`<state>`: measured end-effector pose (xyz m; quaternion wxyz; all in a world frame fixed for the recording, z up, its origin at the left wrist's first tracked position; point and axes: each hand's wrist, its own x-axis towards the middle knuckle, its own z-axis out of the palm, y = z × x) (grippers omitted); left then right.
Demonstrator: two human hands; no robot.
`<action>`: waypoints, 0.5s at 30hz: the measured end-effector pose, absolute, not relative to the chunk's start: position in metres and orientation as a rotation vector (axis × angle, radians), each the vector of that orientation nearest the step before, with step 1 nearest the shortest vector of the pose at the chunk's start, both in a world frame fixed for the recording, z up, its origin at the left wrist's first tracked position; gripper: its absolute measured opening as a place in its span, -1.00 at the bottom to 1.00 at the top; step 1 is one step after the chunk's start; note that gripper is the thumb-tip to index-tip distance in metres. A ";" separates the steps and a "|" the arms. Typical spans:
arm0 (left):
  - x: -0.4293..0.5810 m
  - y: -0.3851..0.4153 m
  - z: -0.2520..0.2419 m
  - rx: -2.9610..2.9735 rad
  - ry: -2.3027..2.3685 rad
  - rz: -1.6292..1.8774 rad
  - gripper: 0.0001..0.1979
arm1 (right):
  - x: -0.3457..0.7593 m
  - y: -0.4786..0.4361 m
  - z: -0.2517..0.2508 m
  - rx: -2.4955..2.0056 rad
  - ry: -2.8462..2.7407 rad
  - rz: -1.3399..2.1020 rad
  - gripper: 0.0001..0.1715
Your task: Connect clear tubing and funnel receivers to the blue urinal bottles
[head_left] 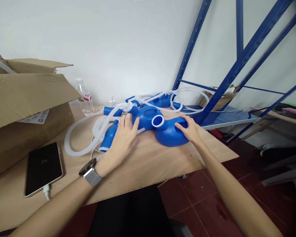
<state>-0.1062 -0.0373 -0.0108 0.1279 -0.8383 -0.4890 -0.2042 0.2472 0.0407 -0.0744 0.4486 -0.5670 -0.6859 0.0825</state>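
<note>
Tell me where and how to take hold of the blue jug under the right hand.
Take the blue jug by its raised top, coming from the right, as the right hand does. That part looks slimmer than the bulging body, so it probably gives a surer hold, and the white-rimmed mouth juts left, out of the way.

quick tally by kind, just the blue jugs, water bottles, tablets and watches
Blue jugs: 3 (the rear one partly hidden)
Water bottle: 1
Tablet: 1
Watch: 1
Total: 6
</note>
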 end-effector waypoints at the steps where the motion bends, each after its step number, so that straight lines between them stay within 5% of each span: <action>1: -0.102 -0.039 -0.016 -2.401 -1.415 -0.563 -0.12 | 0.248 0.040 -0.075 -1.403 -1.697 0.199 -0.12; 9: -0.101 -0.044 -0.027 -2.497 -1.643 -0.041 -0.10 | 0.246 0.041 -0.074 -1.433 -1.678 0.220 -0.09; 15: -0.110 -0.028 -0.019 -2.654 -1.715 -1.049 -0.23 | 0.240 0.040 -0.071 -1.419 -1.670 0.216 -0.11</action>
